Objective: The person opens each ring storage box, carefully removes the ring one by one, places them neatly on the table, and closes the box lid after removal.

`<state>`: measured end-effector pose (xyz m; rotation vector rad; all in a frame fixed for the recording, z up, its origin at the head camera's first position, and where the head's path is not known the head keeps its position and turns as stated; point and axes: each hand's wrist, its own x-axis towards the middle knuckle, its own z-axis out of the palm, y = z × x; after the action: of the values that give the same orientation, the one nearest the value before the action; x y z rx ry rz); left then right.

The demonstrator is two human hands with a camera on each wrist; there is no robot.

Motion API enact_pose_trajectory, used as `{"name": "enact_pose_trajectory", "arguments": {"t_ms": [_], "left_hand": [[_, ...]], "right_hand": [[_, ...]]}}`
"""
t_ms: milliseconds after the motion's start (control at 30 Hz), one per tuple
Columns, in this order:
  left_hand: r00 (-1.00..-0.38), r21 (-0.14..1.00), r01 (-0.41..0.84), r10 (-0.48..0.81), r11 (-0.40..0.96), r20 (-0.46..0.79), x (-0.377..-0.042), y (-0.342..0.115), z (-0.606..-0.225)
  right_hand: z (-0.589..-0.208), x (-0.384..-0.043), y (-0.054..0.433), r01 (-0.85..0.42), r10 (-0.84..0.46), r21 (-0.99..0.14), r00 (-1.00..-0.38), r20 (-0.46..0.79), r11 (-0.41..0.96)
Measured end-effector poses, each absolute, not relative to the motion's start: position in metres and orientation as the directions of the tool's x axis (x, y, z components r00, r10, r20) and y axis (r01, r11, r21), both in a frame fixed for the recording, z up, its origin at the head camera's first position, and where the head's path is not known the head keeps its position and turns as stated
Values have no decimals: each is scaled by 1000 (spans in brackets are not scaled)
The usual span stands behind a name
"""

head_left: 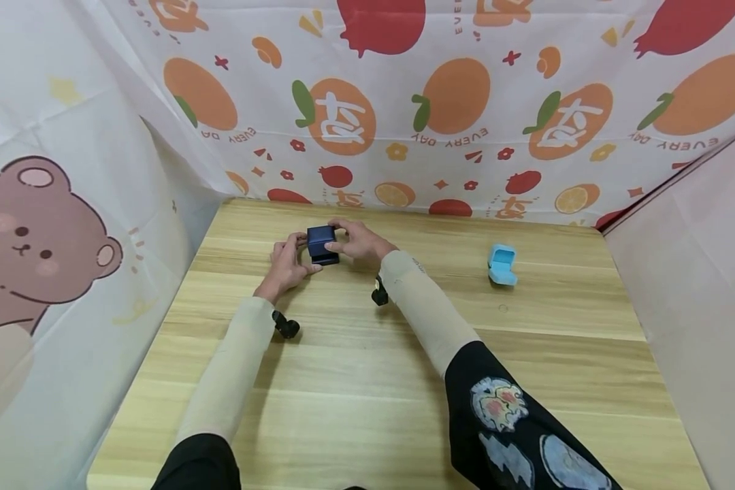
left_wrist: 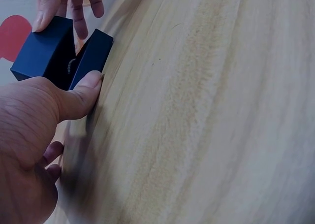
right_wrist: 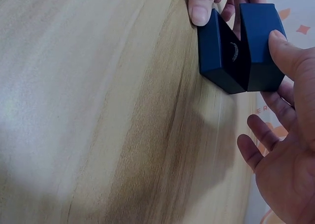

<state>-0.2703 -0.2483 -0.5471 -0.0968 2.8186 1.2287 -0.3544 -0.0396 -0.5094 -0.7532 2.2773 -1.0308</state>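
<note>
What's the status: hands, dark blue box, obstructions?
Left hand grips base, right hand grips lid. Dark blue box partly open, ring inside. Nothing visibly in the way; light blue box off right.

I am holding a box (head_left: 322,237) between my left fingers (head_left: 292,242) and right fingers (head_left: 346,226), near the back of the counter (head_left: 367,381), a ring (right_wrist: 235,51) sitting inside. Another box (head_left: 502,262) is resting well to the right; a cloth (head_left: 398,95) is hanging behind.
</note>
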Motion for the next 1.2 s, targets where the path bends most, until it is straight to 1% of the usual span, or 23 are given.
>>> {"name": "enact_pose_trajectory", "arguments": {"t_ms": [267,533,933,1200], "left_hand": [[-997,735,-73,-22,674,-80,-270,-249,-547],[-996,737,-68,-10,672,-84,-269,-248,-544],[-996,756,-78,-16,650,-89,-267,-249,-545],[-996,740,-81,-22,668,-89,-268,-250,-547]], "right_hand": [[-506,-354,-40,-247,-671,-802,-702,-238,544],[-505,-355,-39,-175,-661,-837,-703,-263,518],[-509,-355,-42,-154,-655,-845,-706,-268,512],[-508,-353,-44,-138,-651,-860,-714,-258,492]]}}
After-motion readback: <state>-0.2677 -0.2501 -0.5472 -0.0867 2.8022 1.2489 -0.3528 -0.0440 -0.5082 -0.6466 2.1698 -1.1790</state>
